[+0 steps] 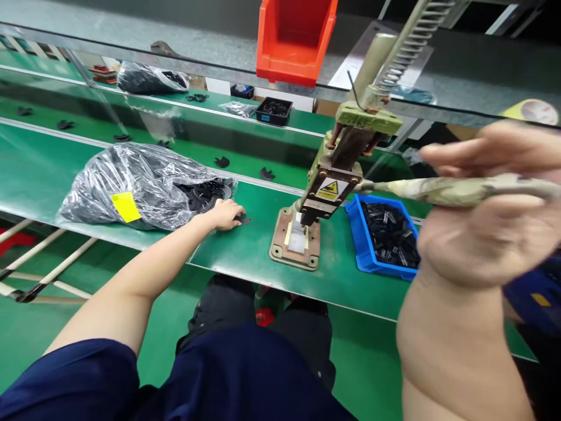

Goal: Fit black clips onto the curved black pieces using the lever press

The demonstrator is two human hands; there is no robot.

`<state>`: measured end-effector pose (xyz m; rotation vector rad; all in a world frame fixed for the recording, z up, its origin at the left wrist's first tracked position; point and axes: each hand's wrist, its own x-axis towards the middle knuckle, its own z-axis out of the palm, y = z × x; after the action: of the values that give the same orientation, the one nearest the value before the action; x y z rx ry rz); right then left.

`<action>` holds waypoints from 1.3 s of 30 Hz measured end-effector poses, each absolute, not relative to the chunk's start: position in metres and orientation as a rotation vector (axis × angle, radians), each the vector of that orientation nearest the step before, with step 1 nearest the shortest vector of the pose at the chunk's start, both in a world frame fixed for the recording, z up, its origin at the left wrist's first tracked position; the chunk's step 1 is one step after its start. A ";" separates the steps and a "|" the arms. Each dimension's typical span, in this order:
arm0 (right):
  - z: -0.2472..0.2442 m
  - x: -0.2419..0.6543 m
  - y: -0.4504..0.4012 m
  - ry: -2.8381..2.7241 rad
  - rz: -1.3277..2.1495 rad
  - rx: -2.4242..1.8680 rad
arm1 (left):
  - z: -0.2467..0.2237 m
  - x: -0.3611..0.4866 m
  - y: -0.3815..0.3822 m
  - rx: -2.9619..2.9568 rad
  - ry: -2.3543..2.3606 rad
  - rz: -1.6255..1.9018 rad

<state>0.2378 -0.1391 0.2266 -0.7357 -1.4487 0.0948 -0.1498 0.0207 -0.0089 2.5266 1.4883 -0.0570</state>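
Observation:
My left hand (227, 214) is at the mouth of a clear plastic bag (100, 181) full of black parts. Its fingers are closed on a small black curved plastic part (243, 220), mostly hidden under them. On the right, my blurred right hand (486, 216) is loosely around the tape-wrapped lever (456, 190) of a green hand press (333, 166). The lever lies between its thumb and fingers. Under the press ram, a metal fixture (298, 238) sits on the base plate; whether it holds a part I cannot tell.
A blue tray (362, 248) of black parts stands right of the press. Behind the bench, several curved parts lie along a green strip (184, 155). An orange bin (289, 71) sits on the shelf above. Farther back are a black box (274, 120) and another bag (140, 79).

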 end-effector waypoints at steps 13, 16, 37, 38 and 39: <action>0.138 0.356 -0.124 -1.462 -0.103 -1.648 | -0.039 -0.135 0.003 2.547 1.743 0.154; 0.094 0.401 -0.123 -1.512 0.060 -2.057 | -0.046 -0.123 -0.028 2.543 1.708 0.425; 0.053 0.407 -0.150 -1.364 0.068 -2.137 | -0.052 -0.077 -0.101 2.384 1.481 0.882; 0.054 0.399 -0.158 -1.350 0.042 -2.032 | -0.048 -0.075 -0.105 2.357 1.456 0.942; 0.054 0.387 -0.167 -1.345 0.028 -1.922 | -0.042 -0.071 -0.110 2.330 1.415 1.003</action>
<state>0.3873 -0.1669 0.0538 -1.9225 -1.3446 0.0276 -0.0708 -0.1101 -0.0425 2.3298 1.4147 1.0029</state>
